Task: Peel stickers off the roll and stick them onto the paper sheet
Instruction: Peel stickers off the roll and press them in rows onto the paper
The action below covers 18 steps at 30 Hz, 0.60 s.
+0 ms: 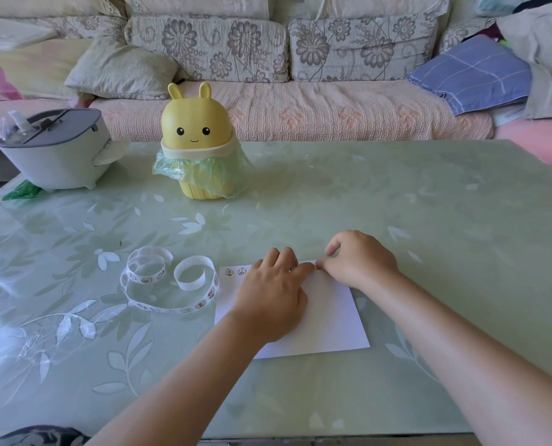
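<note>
The paper sheet [332, 317] lies flat on the green leaf-patterned surface [429, 220], near the front edge and a little right of the middle. Two small cartoon stickers [236, 272] sit side by side at its far left corner. At the far edge of the sheet, the right hand [358, 259] pinches a tiny sticker [316, 267] between thumb and forefinger, with the other fingers curled above it. The left hand [271, 294] rests palm down on the sheet, its fingers stretched out flat toward the far edge, and its forefinger reaches right up to the pinched sticker. Another bit of sticker print shows between the left fingers; how it lies I cannot tell.

Just left of the sheet lies the sticker roll [171, 284], unwound into loose loops. Part of the strip carries printed stickers and part is bare white backing.

Farther back on the surface stands a small yellow bin [194, 133] with rabbit ears and a face, and a pale green bag [203, 169] hangs out from under its lid. A grey lidded container [55, 152] stands to its left. Behind the surface runs a sofa [300, 114] with flowered cushions, and a folded blue cloth [470, 75] lies at its right end.
</note>
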Each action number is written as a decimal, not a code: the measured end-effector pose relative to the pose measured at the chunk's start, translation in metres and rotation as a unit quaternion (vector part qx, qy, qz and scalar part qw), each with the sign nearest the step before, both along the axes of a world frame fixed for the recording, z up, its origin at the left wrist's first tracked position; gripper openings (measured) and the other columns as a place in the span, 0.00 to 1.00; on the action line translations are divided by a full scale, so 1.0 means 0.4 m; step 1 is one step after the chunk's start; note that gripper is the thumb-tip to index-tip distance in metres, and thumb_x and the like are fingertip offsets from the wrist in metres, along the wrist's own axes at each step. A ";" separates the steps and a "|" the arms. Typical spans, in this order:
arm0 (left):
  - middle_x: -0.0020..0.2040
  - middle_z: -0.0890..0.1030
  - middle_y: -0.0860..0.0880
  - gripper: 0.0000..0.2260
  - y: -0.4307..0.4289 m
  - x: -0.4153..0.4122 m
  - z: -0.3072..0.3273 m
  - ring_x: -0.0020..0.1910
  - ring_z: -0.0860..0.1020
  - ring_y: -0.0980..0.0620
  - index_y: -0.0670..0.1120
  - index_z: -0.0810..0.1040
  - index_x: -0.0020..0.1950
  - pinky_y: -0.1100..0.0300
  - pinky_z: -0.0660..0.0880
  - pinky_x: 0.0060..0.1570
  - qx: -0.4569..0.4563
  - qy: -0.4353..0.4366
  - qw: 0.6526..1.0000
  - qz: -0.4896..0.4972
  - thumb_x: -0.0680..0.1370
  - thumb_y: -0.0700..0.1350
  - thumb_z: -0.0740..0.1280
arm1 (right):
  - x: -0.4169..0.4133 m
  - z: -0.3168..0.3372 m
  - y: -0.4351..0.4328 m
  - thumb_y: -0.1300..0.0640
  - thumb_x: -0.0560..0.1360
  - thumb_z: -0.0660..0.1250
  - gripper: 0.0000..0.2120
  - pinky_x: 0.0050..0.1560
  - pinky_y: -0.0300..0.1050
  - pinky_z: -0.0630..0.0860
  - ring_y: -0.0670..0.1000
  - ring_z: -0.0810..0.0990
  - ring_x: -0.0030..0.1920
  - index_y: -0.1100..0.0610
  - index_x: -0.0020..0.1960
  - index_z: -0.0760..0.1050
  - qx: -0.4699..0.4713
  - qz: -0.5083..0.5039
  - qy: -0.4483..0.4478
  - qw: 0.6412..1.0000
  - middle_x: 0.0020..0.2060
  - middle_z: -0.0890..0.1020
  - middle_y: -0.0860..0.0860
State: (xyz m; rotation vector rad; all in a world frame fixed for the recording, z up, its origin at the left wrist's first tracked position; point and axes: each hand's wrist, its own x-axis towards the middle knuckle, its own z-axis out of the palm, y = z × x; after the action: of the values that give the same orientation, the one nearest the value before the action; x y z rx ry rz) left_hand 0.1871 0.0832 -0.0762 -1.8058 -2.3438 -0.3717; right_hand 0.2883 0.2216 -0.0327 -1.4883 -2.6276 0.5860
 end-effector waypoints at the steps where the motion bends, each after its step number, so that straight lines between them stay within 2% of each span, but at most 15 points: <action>1: 0.49 0.75 0.50 0.20 0.000 0.001 0.000 0.45 0.73 0.47 0.52 0.78 0.60 0.56 0.71 0.40 0.003 0.003 1.000 0.001 0.73 0.48 0.54 | 0.008 -0.009 0.001 0.42 0.72 0.71 0.11 0.42 0.43 0.72 0.52 0.79 0.47 0.45 0.50 0.78 0.006 0.009 0.014 1.000 0.50 0.81 0.44; 3: 0.49 0.75 0.49 0.20 0.001 0.003 -0.004 0.44 0.73 0.46 0.52 0.78 0.61 0.56 0.71 0.39 0.007 0.008 1.000 0.001 0.73 0.48 0.55 | 0.024 -0.027 0.002 0.46 0.75 0.67 0.07 0.43 0.42 0.70 0.50 0.79 0.49 0.43 0.52 0.77 0.034 0.041 0.031 0.998 0.50 0.81 0.43; 4: 0.49 0.75 0.48 0.21 0.002 0.004 -0.007 0.44 0.73 0.46 0.51 0.78 0.63 0.55 0.71 0.40 0.008 0.011 1.000 0.000 0.74 0.49 0.55 | 0.034 -0.037 0.003 0.48 0.76 0.65 0.08 0.45 0.42 0.71 0.50 0.79 0.51 0.43 0.54 0.77 0.051 0.061 0.035 0.996 0.52 0.80 0.44; 8: 0.51 0.76 0.46 0.22 0.009 0.016 -0.018 0.45 0.73 0.44 0.48 0.77 0.66 0.52 0.72 0.41 0.006 0.016 1.000 0.006 0.76 0.53 0.55 | 0.070 -0.067 -0.001 0.49 0.77 0.63 0.15 0.51 0.44 0.73 0.51 0.77 0.56 0.44 0.63 0.77 0.125 0.158 0.045 0.979 0.57 0.75 0.46; 11: 0.51 0.76 0.47 0.23 0.010 0.021 -0.018 0.46 0.73 0.44 0.48 0.76 0.67 0.52 0.73 0.43 0.005 0.010 1.000 0.012 0.76 0.53 0.55 | 0.089 -0.079 -0.018 0.44 0.75 0.58 0.23 0.62 0.51 0.70 0.55 0.71 0.65 0.47 0.68 0.75 0.178 0.229 0.009 0.957 0.68 0.73 0.50; 14: 0.52 0.75 0.47 0.23 0.007 0.024 -0.017 0.47 0.73 0.44 0.47 0.76 0.66 0.51 0.73 0.44 0.003 0.005 1.000 0.011 0.76 0.54 0.56 | 0.099 -0.086 -0.042 0.38 0.73 0.44 0.36 0.70 0.53 0.62 0.54 0.63 0.75 0.52 0.75 0.67 0.157 0.266 -0.034 0.951 0.76 0.66 0.52; 18: 0.53 0.76 0.48 0.23 0.006 0.025 -0.016 0.48 0.73 0.45 0.47 0.76 0.67 0.52 0.74 0.46 0.005 0.005 1.000 0.011 0.76 0.54 0.56 | 0.108 -0.095 -0.049 0.36 0.72 0.38 0.41 0.76 0.51 0.55 0.52 0.54 0.79 0.53 0.79 0.60 0.138 0.279 -0.045 0.949 0.80 0.57 0.50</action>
State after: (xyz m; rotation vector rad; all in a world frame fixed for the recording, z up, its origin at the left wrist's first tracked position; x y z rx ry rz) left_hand 0.1970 0.0855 -0.0828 -1.7725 -2.3491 -0.3707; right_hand 0.3313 0.2021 -0.0705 -0.7046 -3.0447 0.1563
